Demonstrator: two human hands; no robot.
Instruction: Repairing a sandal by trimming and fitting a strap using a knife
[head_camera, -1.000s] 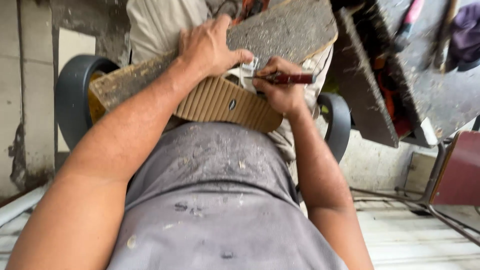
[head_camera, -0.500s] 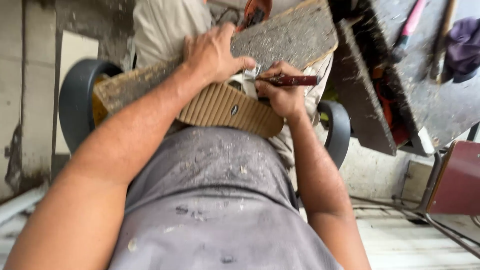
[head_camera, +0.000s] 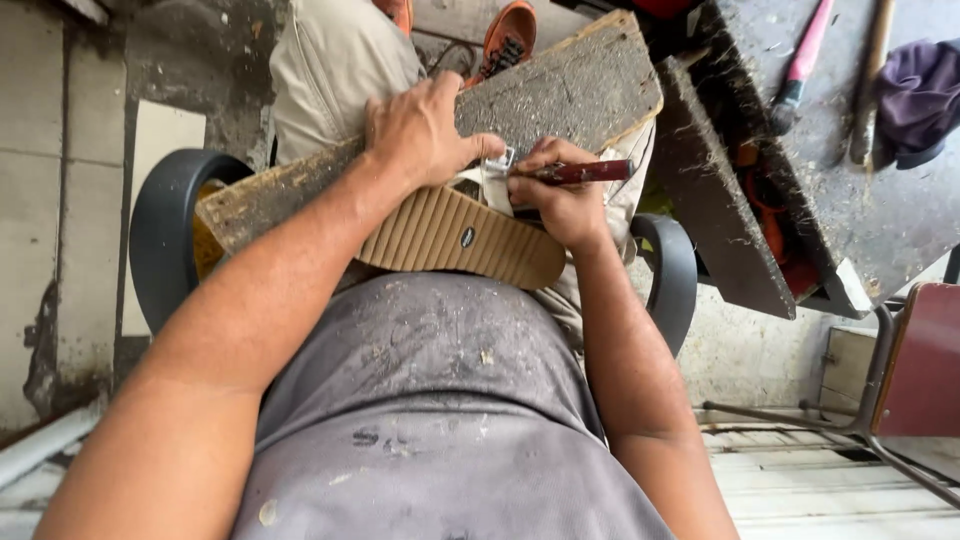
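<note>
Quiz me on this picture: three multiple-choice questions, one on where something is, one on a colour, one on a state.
1. Where does the shoe sole lie?
A. on the floor
B. across the person's lap, against the board
C. on the red chair

2. What colour is the tool handle in the right hand?
A. dark red
B. green
C. white

3. What is the left hand doing?
A. hanging free
B. holding a cup
C. pressing down at the sole's upper edge

Answers:
1 B, ridged sole rests over the thighs.
2 A, handle is dark red.
3 C, hand is on the board and sole.
</note>
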